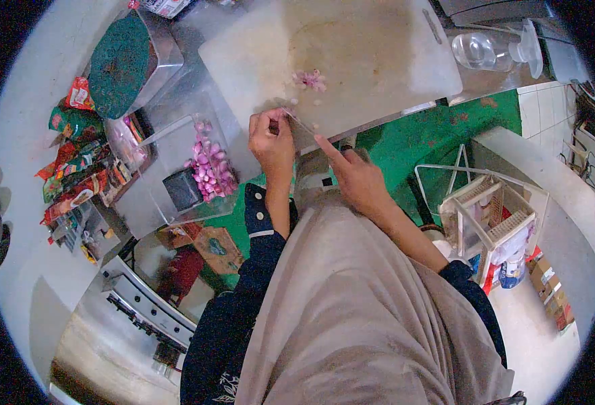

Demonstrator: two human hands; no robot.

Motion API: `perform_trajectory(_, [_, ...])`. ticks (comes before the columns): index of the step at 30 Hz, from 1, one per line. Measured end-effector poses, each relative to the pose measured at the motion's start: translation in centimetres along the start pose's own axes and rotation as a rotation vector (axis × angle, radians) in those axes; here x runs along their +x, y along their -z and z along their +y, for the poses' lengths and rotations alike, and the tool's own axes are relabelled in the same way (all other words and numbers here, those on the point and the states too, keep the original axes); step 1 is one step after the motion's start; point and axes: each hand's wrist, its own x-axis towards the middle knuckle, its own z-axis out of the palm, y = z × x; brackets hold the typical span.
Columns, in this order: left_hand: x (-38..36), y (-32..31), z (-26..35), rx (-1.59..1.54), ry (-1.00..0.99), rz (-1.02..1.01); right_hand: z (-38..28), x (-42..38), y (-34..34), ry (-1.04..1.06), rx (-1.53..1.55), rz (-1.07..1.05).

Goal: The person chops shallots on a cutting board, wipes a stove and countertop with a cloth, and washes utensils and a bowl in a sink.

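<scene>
My right hand (357,174) grips a knife (301,124), index finger stretched along it, its thin blade slanting up to the left. The blade's tip meets the fingertips of my left hand (270,140), which are pinched round a small pale pink piece, seemingly a shallot (286,112), mostly covered by the fingers. Both hands are at the near edge of a large white cutting board (250,74). Just beyond them on the board lies a small heap of pink shallot pieces (311,80), with a few pale bits scattered nearer.
Left of my hands, a clear plastic tub (169,145) holds many peeled pink shallots (213,167) and a black box (183,189). Farther left are seasoning packets (75,169) and a metal container with a green top (120,64). A glass jar (483,52) lies at the right.
</scene>
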Motion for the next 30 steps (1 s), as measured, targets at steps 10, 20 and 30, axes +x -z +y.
perform_trajectory(10, [-0.1,-0.1,0.0,0.017,-0.034,0.014,1.3,-0.8,-0.5,0.036,0.138,0.049])
perform_trajectory(20, [-0.1,-0.3,0.1,0.055,-0.125,0.067,0.5,-0.4,-0.5,0.007,0.003,0.038])
perform_trajectory(30, [-0.5,-0.3,-0.1,0.063,-0.024,0.032,1.0,-0.5,-0.2,0.023,0.110,0.037])
